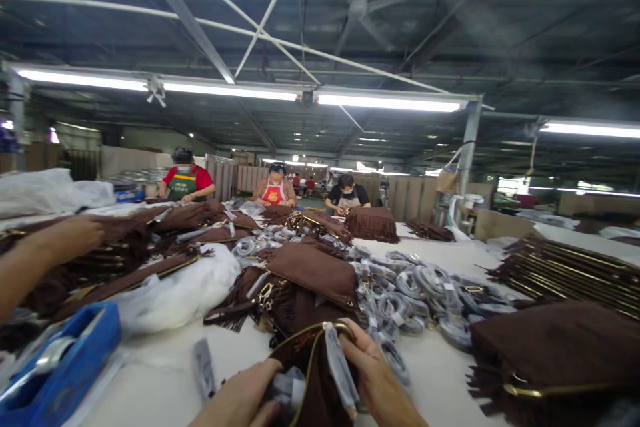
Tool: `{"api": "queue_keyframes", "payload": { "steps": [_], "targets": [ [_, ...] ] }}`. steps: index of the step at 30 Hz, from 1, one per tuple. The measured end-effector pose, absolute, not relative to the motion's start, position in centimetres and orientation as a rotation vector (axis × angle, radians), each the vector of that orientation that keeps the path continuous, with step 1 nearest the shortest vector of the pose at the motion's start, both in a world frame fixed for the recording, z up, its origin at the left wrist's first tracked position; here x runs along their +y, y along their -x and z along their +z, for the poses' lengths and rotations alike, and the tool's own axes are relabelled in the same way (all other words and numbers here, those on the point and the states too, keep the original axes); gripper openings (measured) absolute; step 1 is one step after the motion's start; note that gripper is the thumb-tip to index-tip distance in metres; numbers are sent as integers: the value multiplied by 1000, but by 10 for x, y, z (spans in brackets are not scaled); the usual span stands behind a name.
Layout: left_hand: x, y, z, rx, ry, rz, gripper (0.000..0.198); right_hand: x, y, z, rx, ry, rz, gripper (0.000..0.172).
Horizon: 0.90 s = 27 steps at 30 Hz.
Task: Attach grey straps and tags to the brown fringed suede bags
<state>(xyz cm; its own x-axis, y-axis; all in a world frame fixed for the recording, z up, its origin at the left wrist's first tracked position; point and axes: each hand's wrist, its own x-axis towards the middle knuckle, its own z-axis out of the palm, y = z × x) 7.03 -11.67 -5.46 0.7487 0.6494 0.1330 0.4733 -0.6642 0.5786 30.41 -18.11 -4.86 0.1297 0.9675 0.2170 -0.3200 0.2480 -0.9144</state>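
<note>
At the bottom centre, a brown bag (325, 387) is held with its gold-edged mouth apart. My left hand (245, 397) grips the left edge of that mouth. On the right side, my right hand (370, 370) is closed on the bag's rim, beside a grey plastic-wrapped strip (341, 363). A clear-wrapped item (287, 387) shows inside the bag. Just beyond lies another brown bag (315, 270) with fringe and gold clasps. A small wrapped piece (204, 367) rests on the white table (155, 380) left of my left hand.
Several wrapped coiled straps (410, 283) cover the middle right. Brown bags are stacked (575, 267) at the right, with a fringed bag (560, 347) nearer. A blue tape dispenser (65, 360) stands at the lower left, below another person's arm (45, 253). Three people work across the table.
</note>
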Motion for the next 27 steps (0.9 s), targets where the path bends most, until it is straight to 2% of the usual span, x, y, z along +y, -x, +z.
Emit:
{"api": "queue_keyframes", "payload": {
  "steps": [2, 5, 7, 12, 17, 21, 24, 27],
  "targets": [
    [-115, -74, -42, 734, -2387, 405, 34, -185, -306, -49, -963, 784, 1116, 26],
    [-107, -74, -30, 658, -2316, 488, 41, -192, -312, -49, -878, 772, 1113, 27],
    [-100, -68, -31, 739, -2280, 575, 35, -197, -318, -48, -836, 776, 1097, 28],
    [-95, -54, -57, 811, -2101, 399, 32, -203, -327, -56, -704, 819, 1085, 36],
    [-102, -69, -76, 848, -2051, 378, 15, -202, -332, -58, -700, 865, 1094, 40],
    [-100, -67, -27, 978, -2249, 513, 12, -212, -347, -34, -946, 1045, 987, 38],
    [-89, -56, 24, 897, -2184, 528, 17, -225, -357, -11, -1063, 1169, 871, 42],
    [-78, -48, 50, 878, -2184, 444, 27, -234, -359, 0, -1074, 1316, 774, 49]
  ]
}}
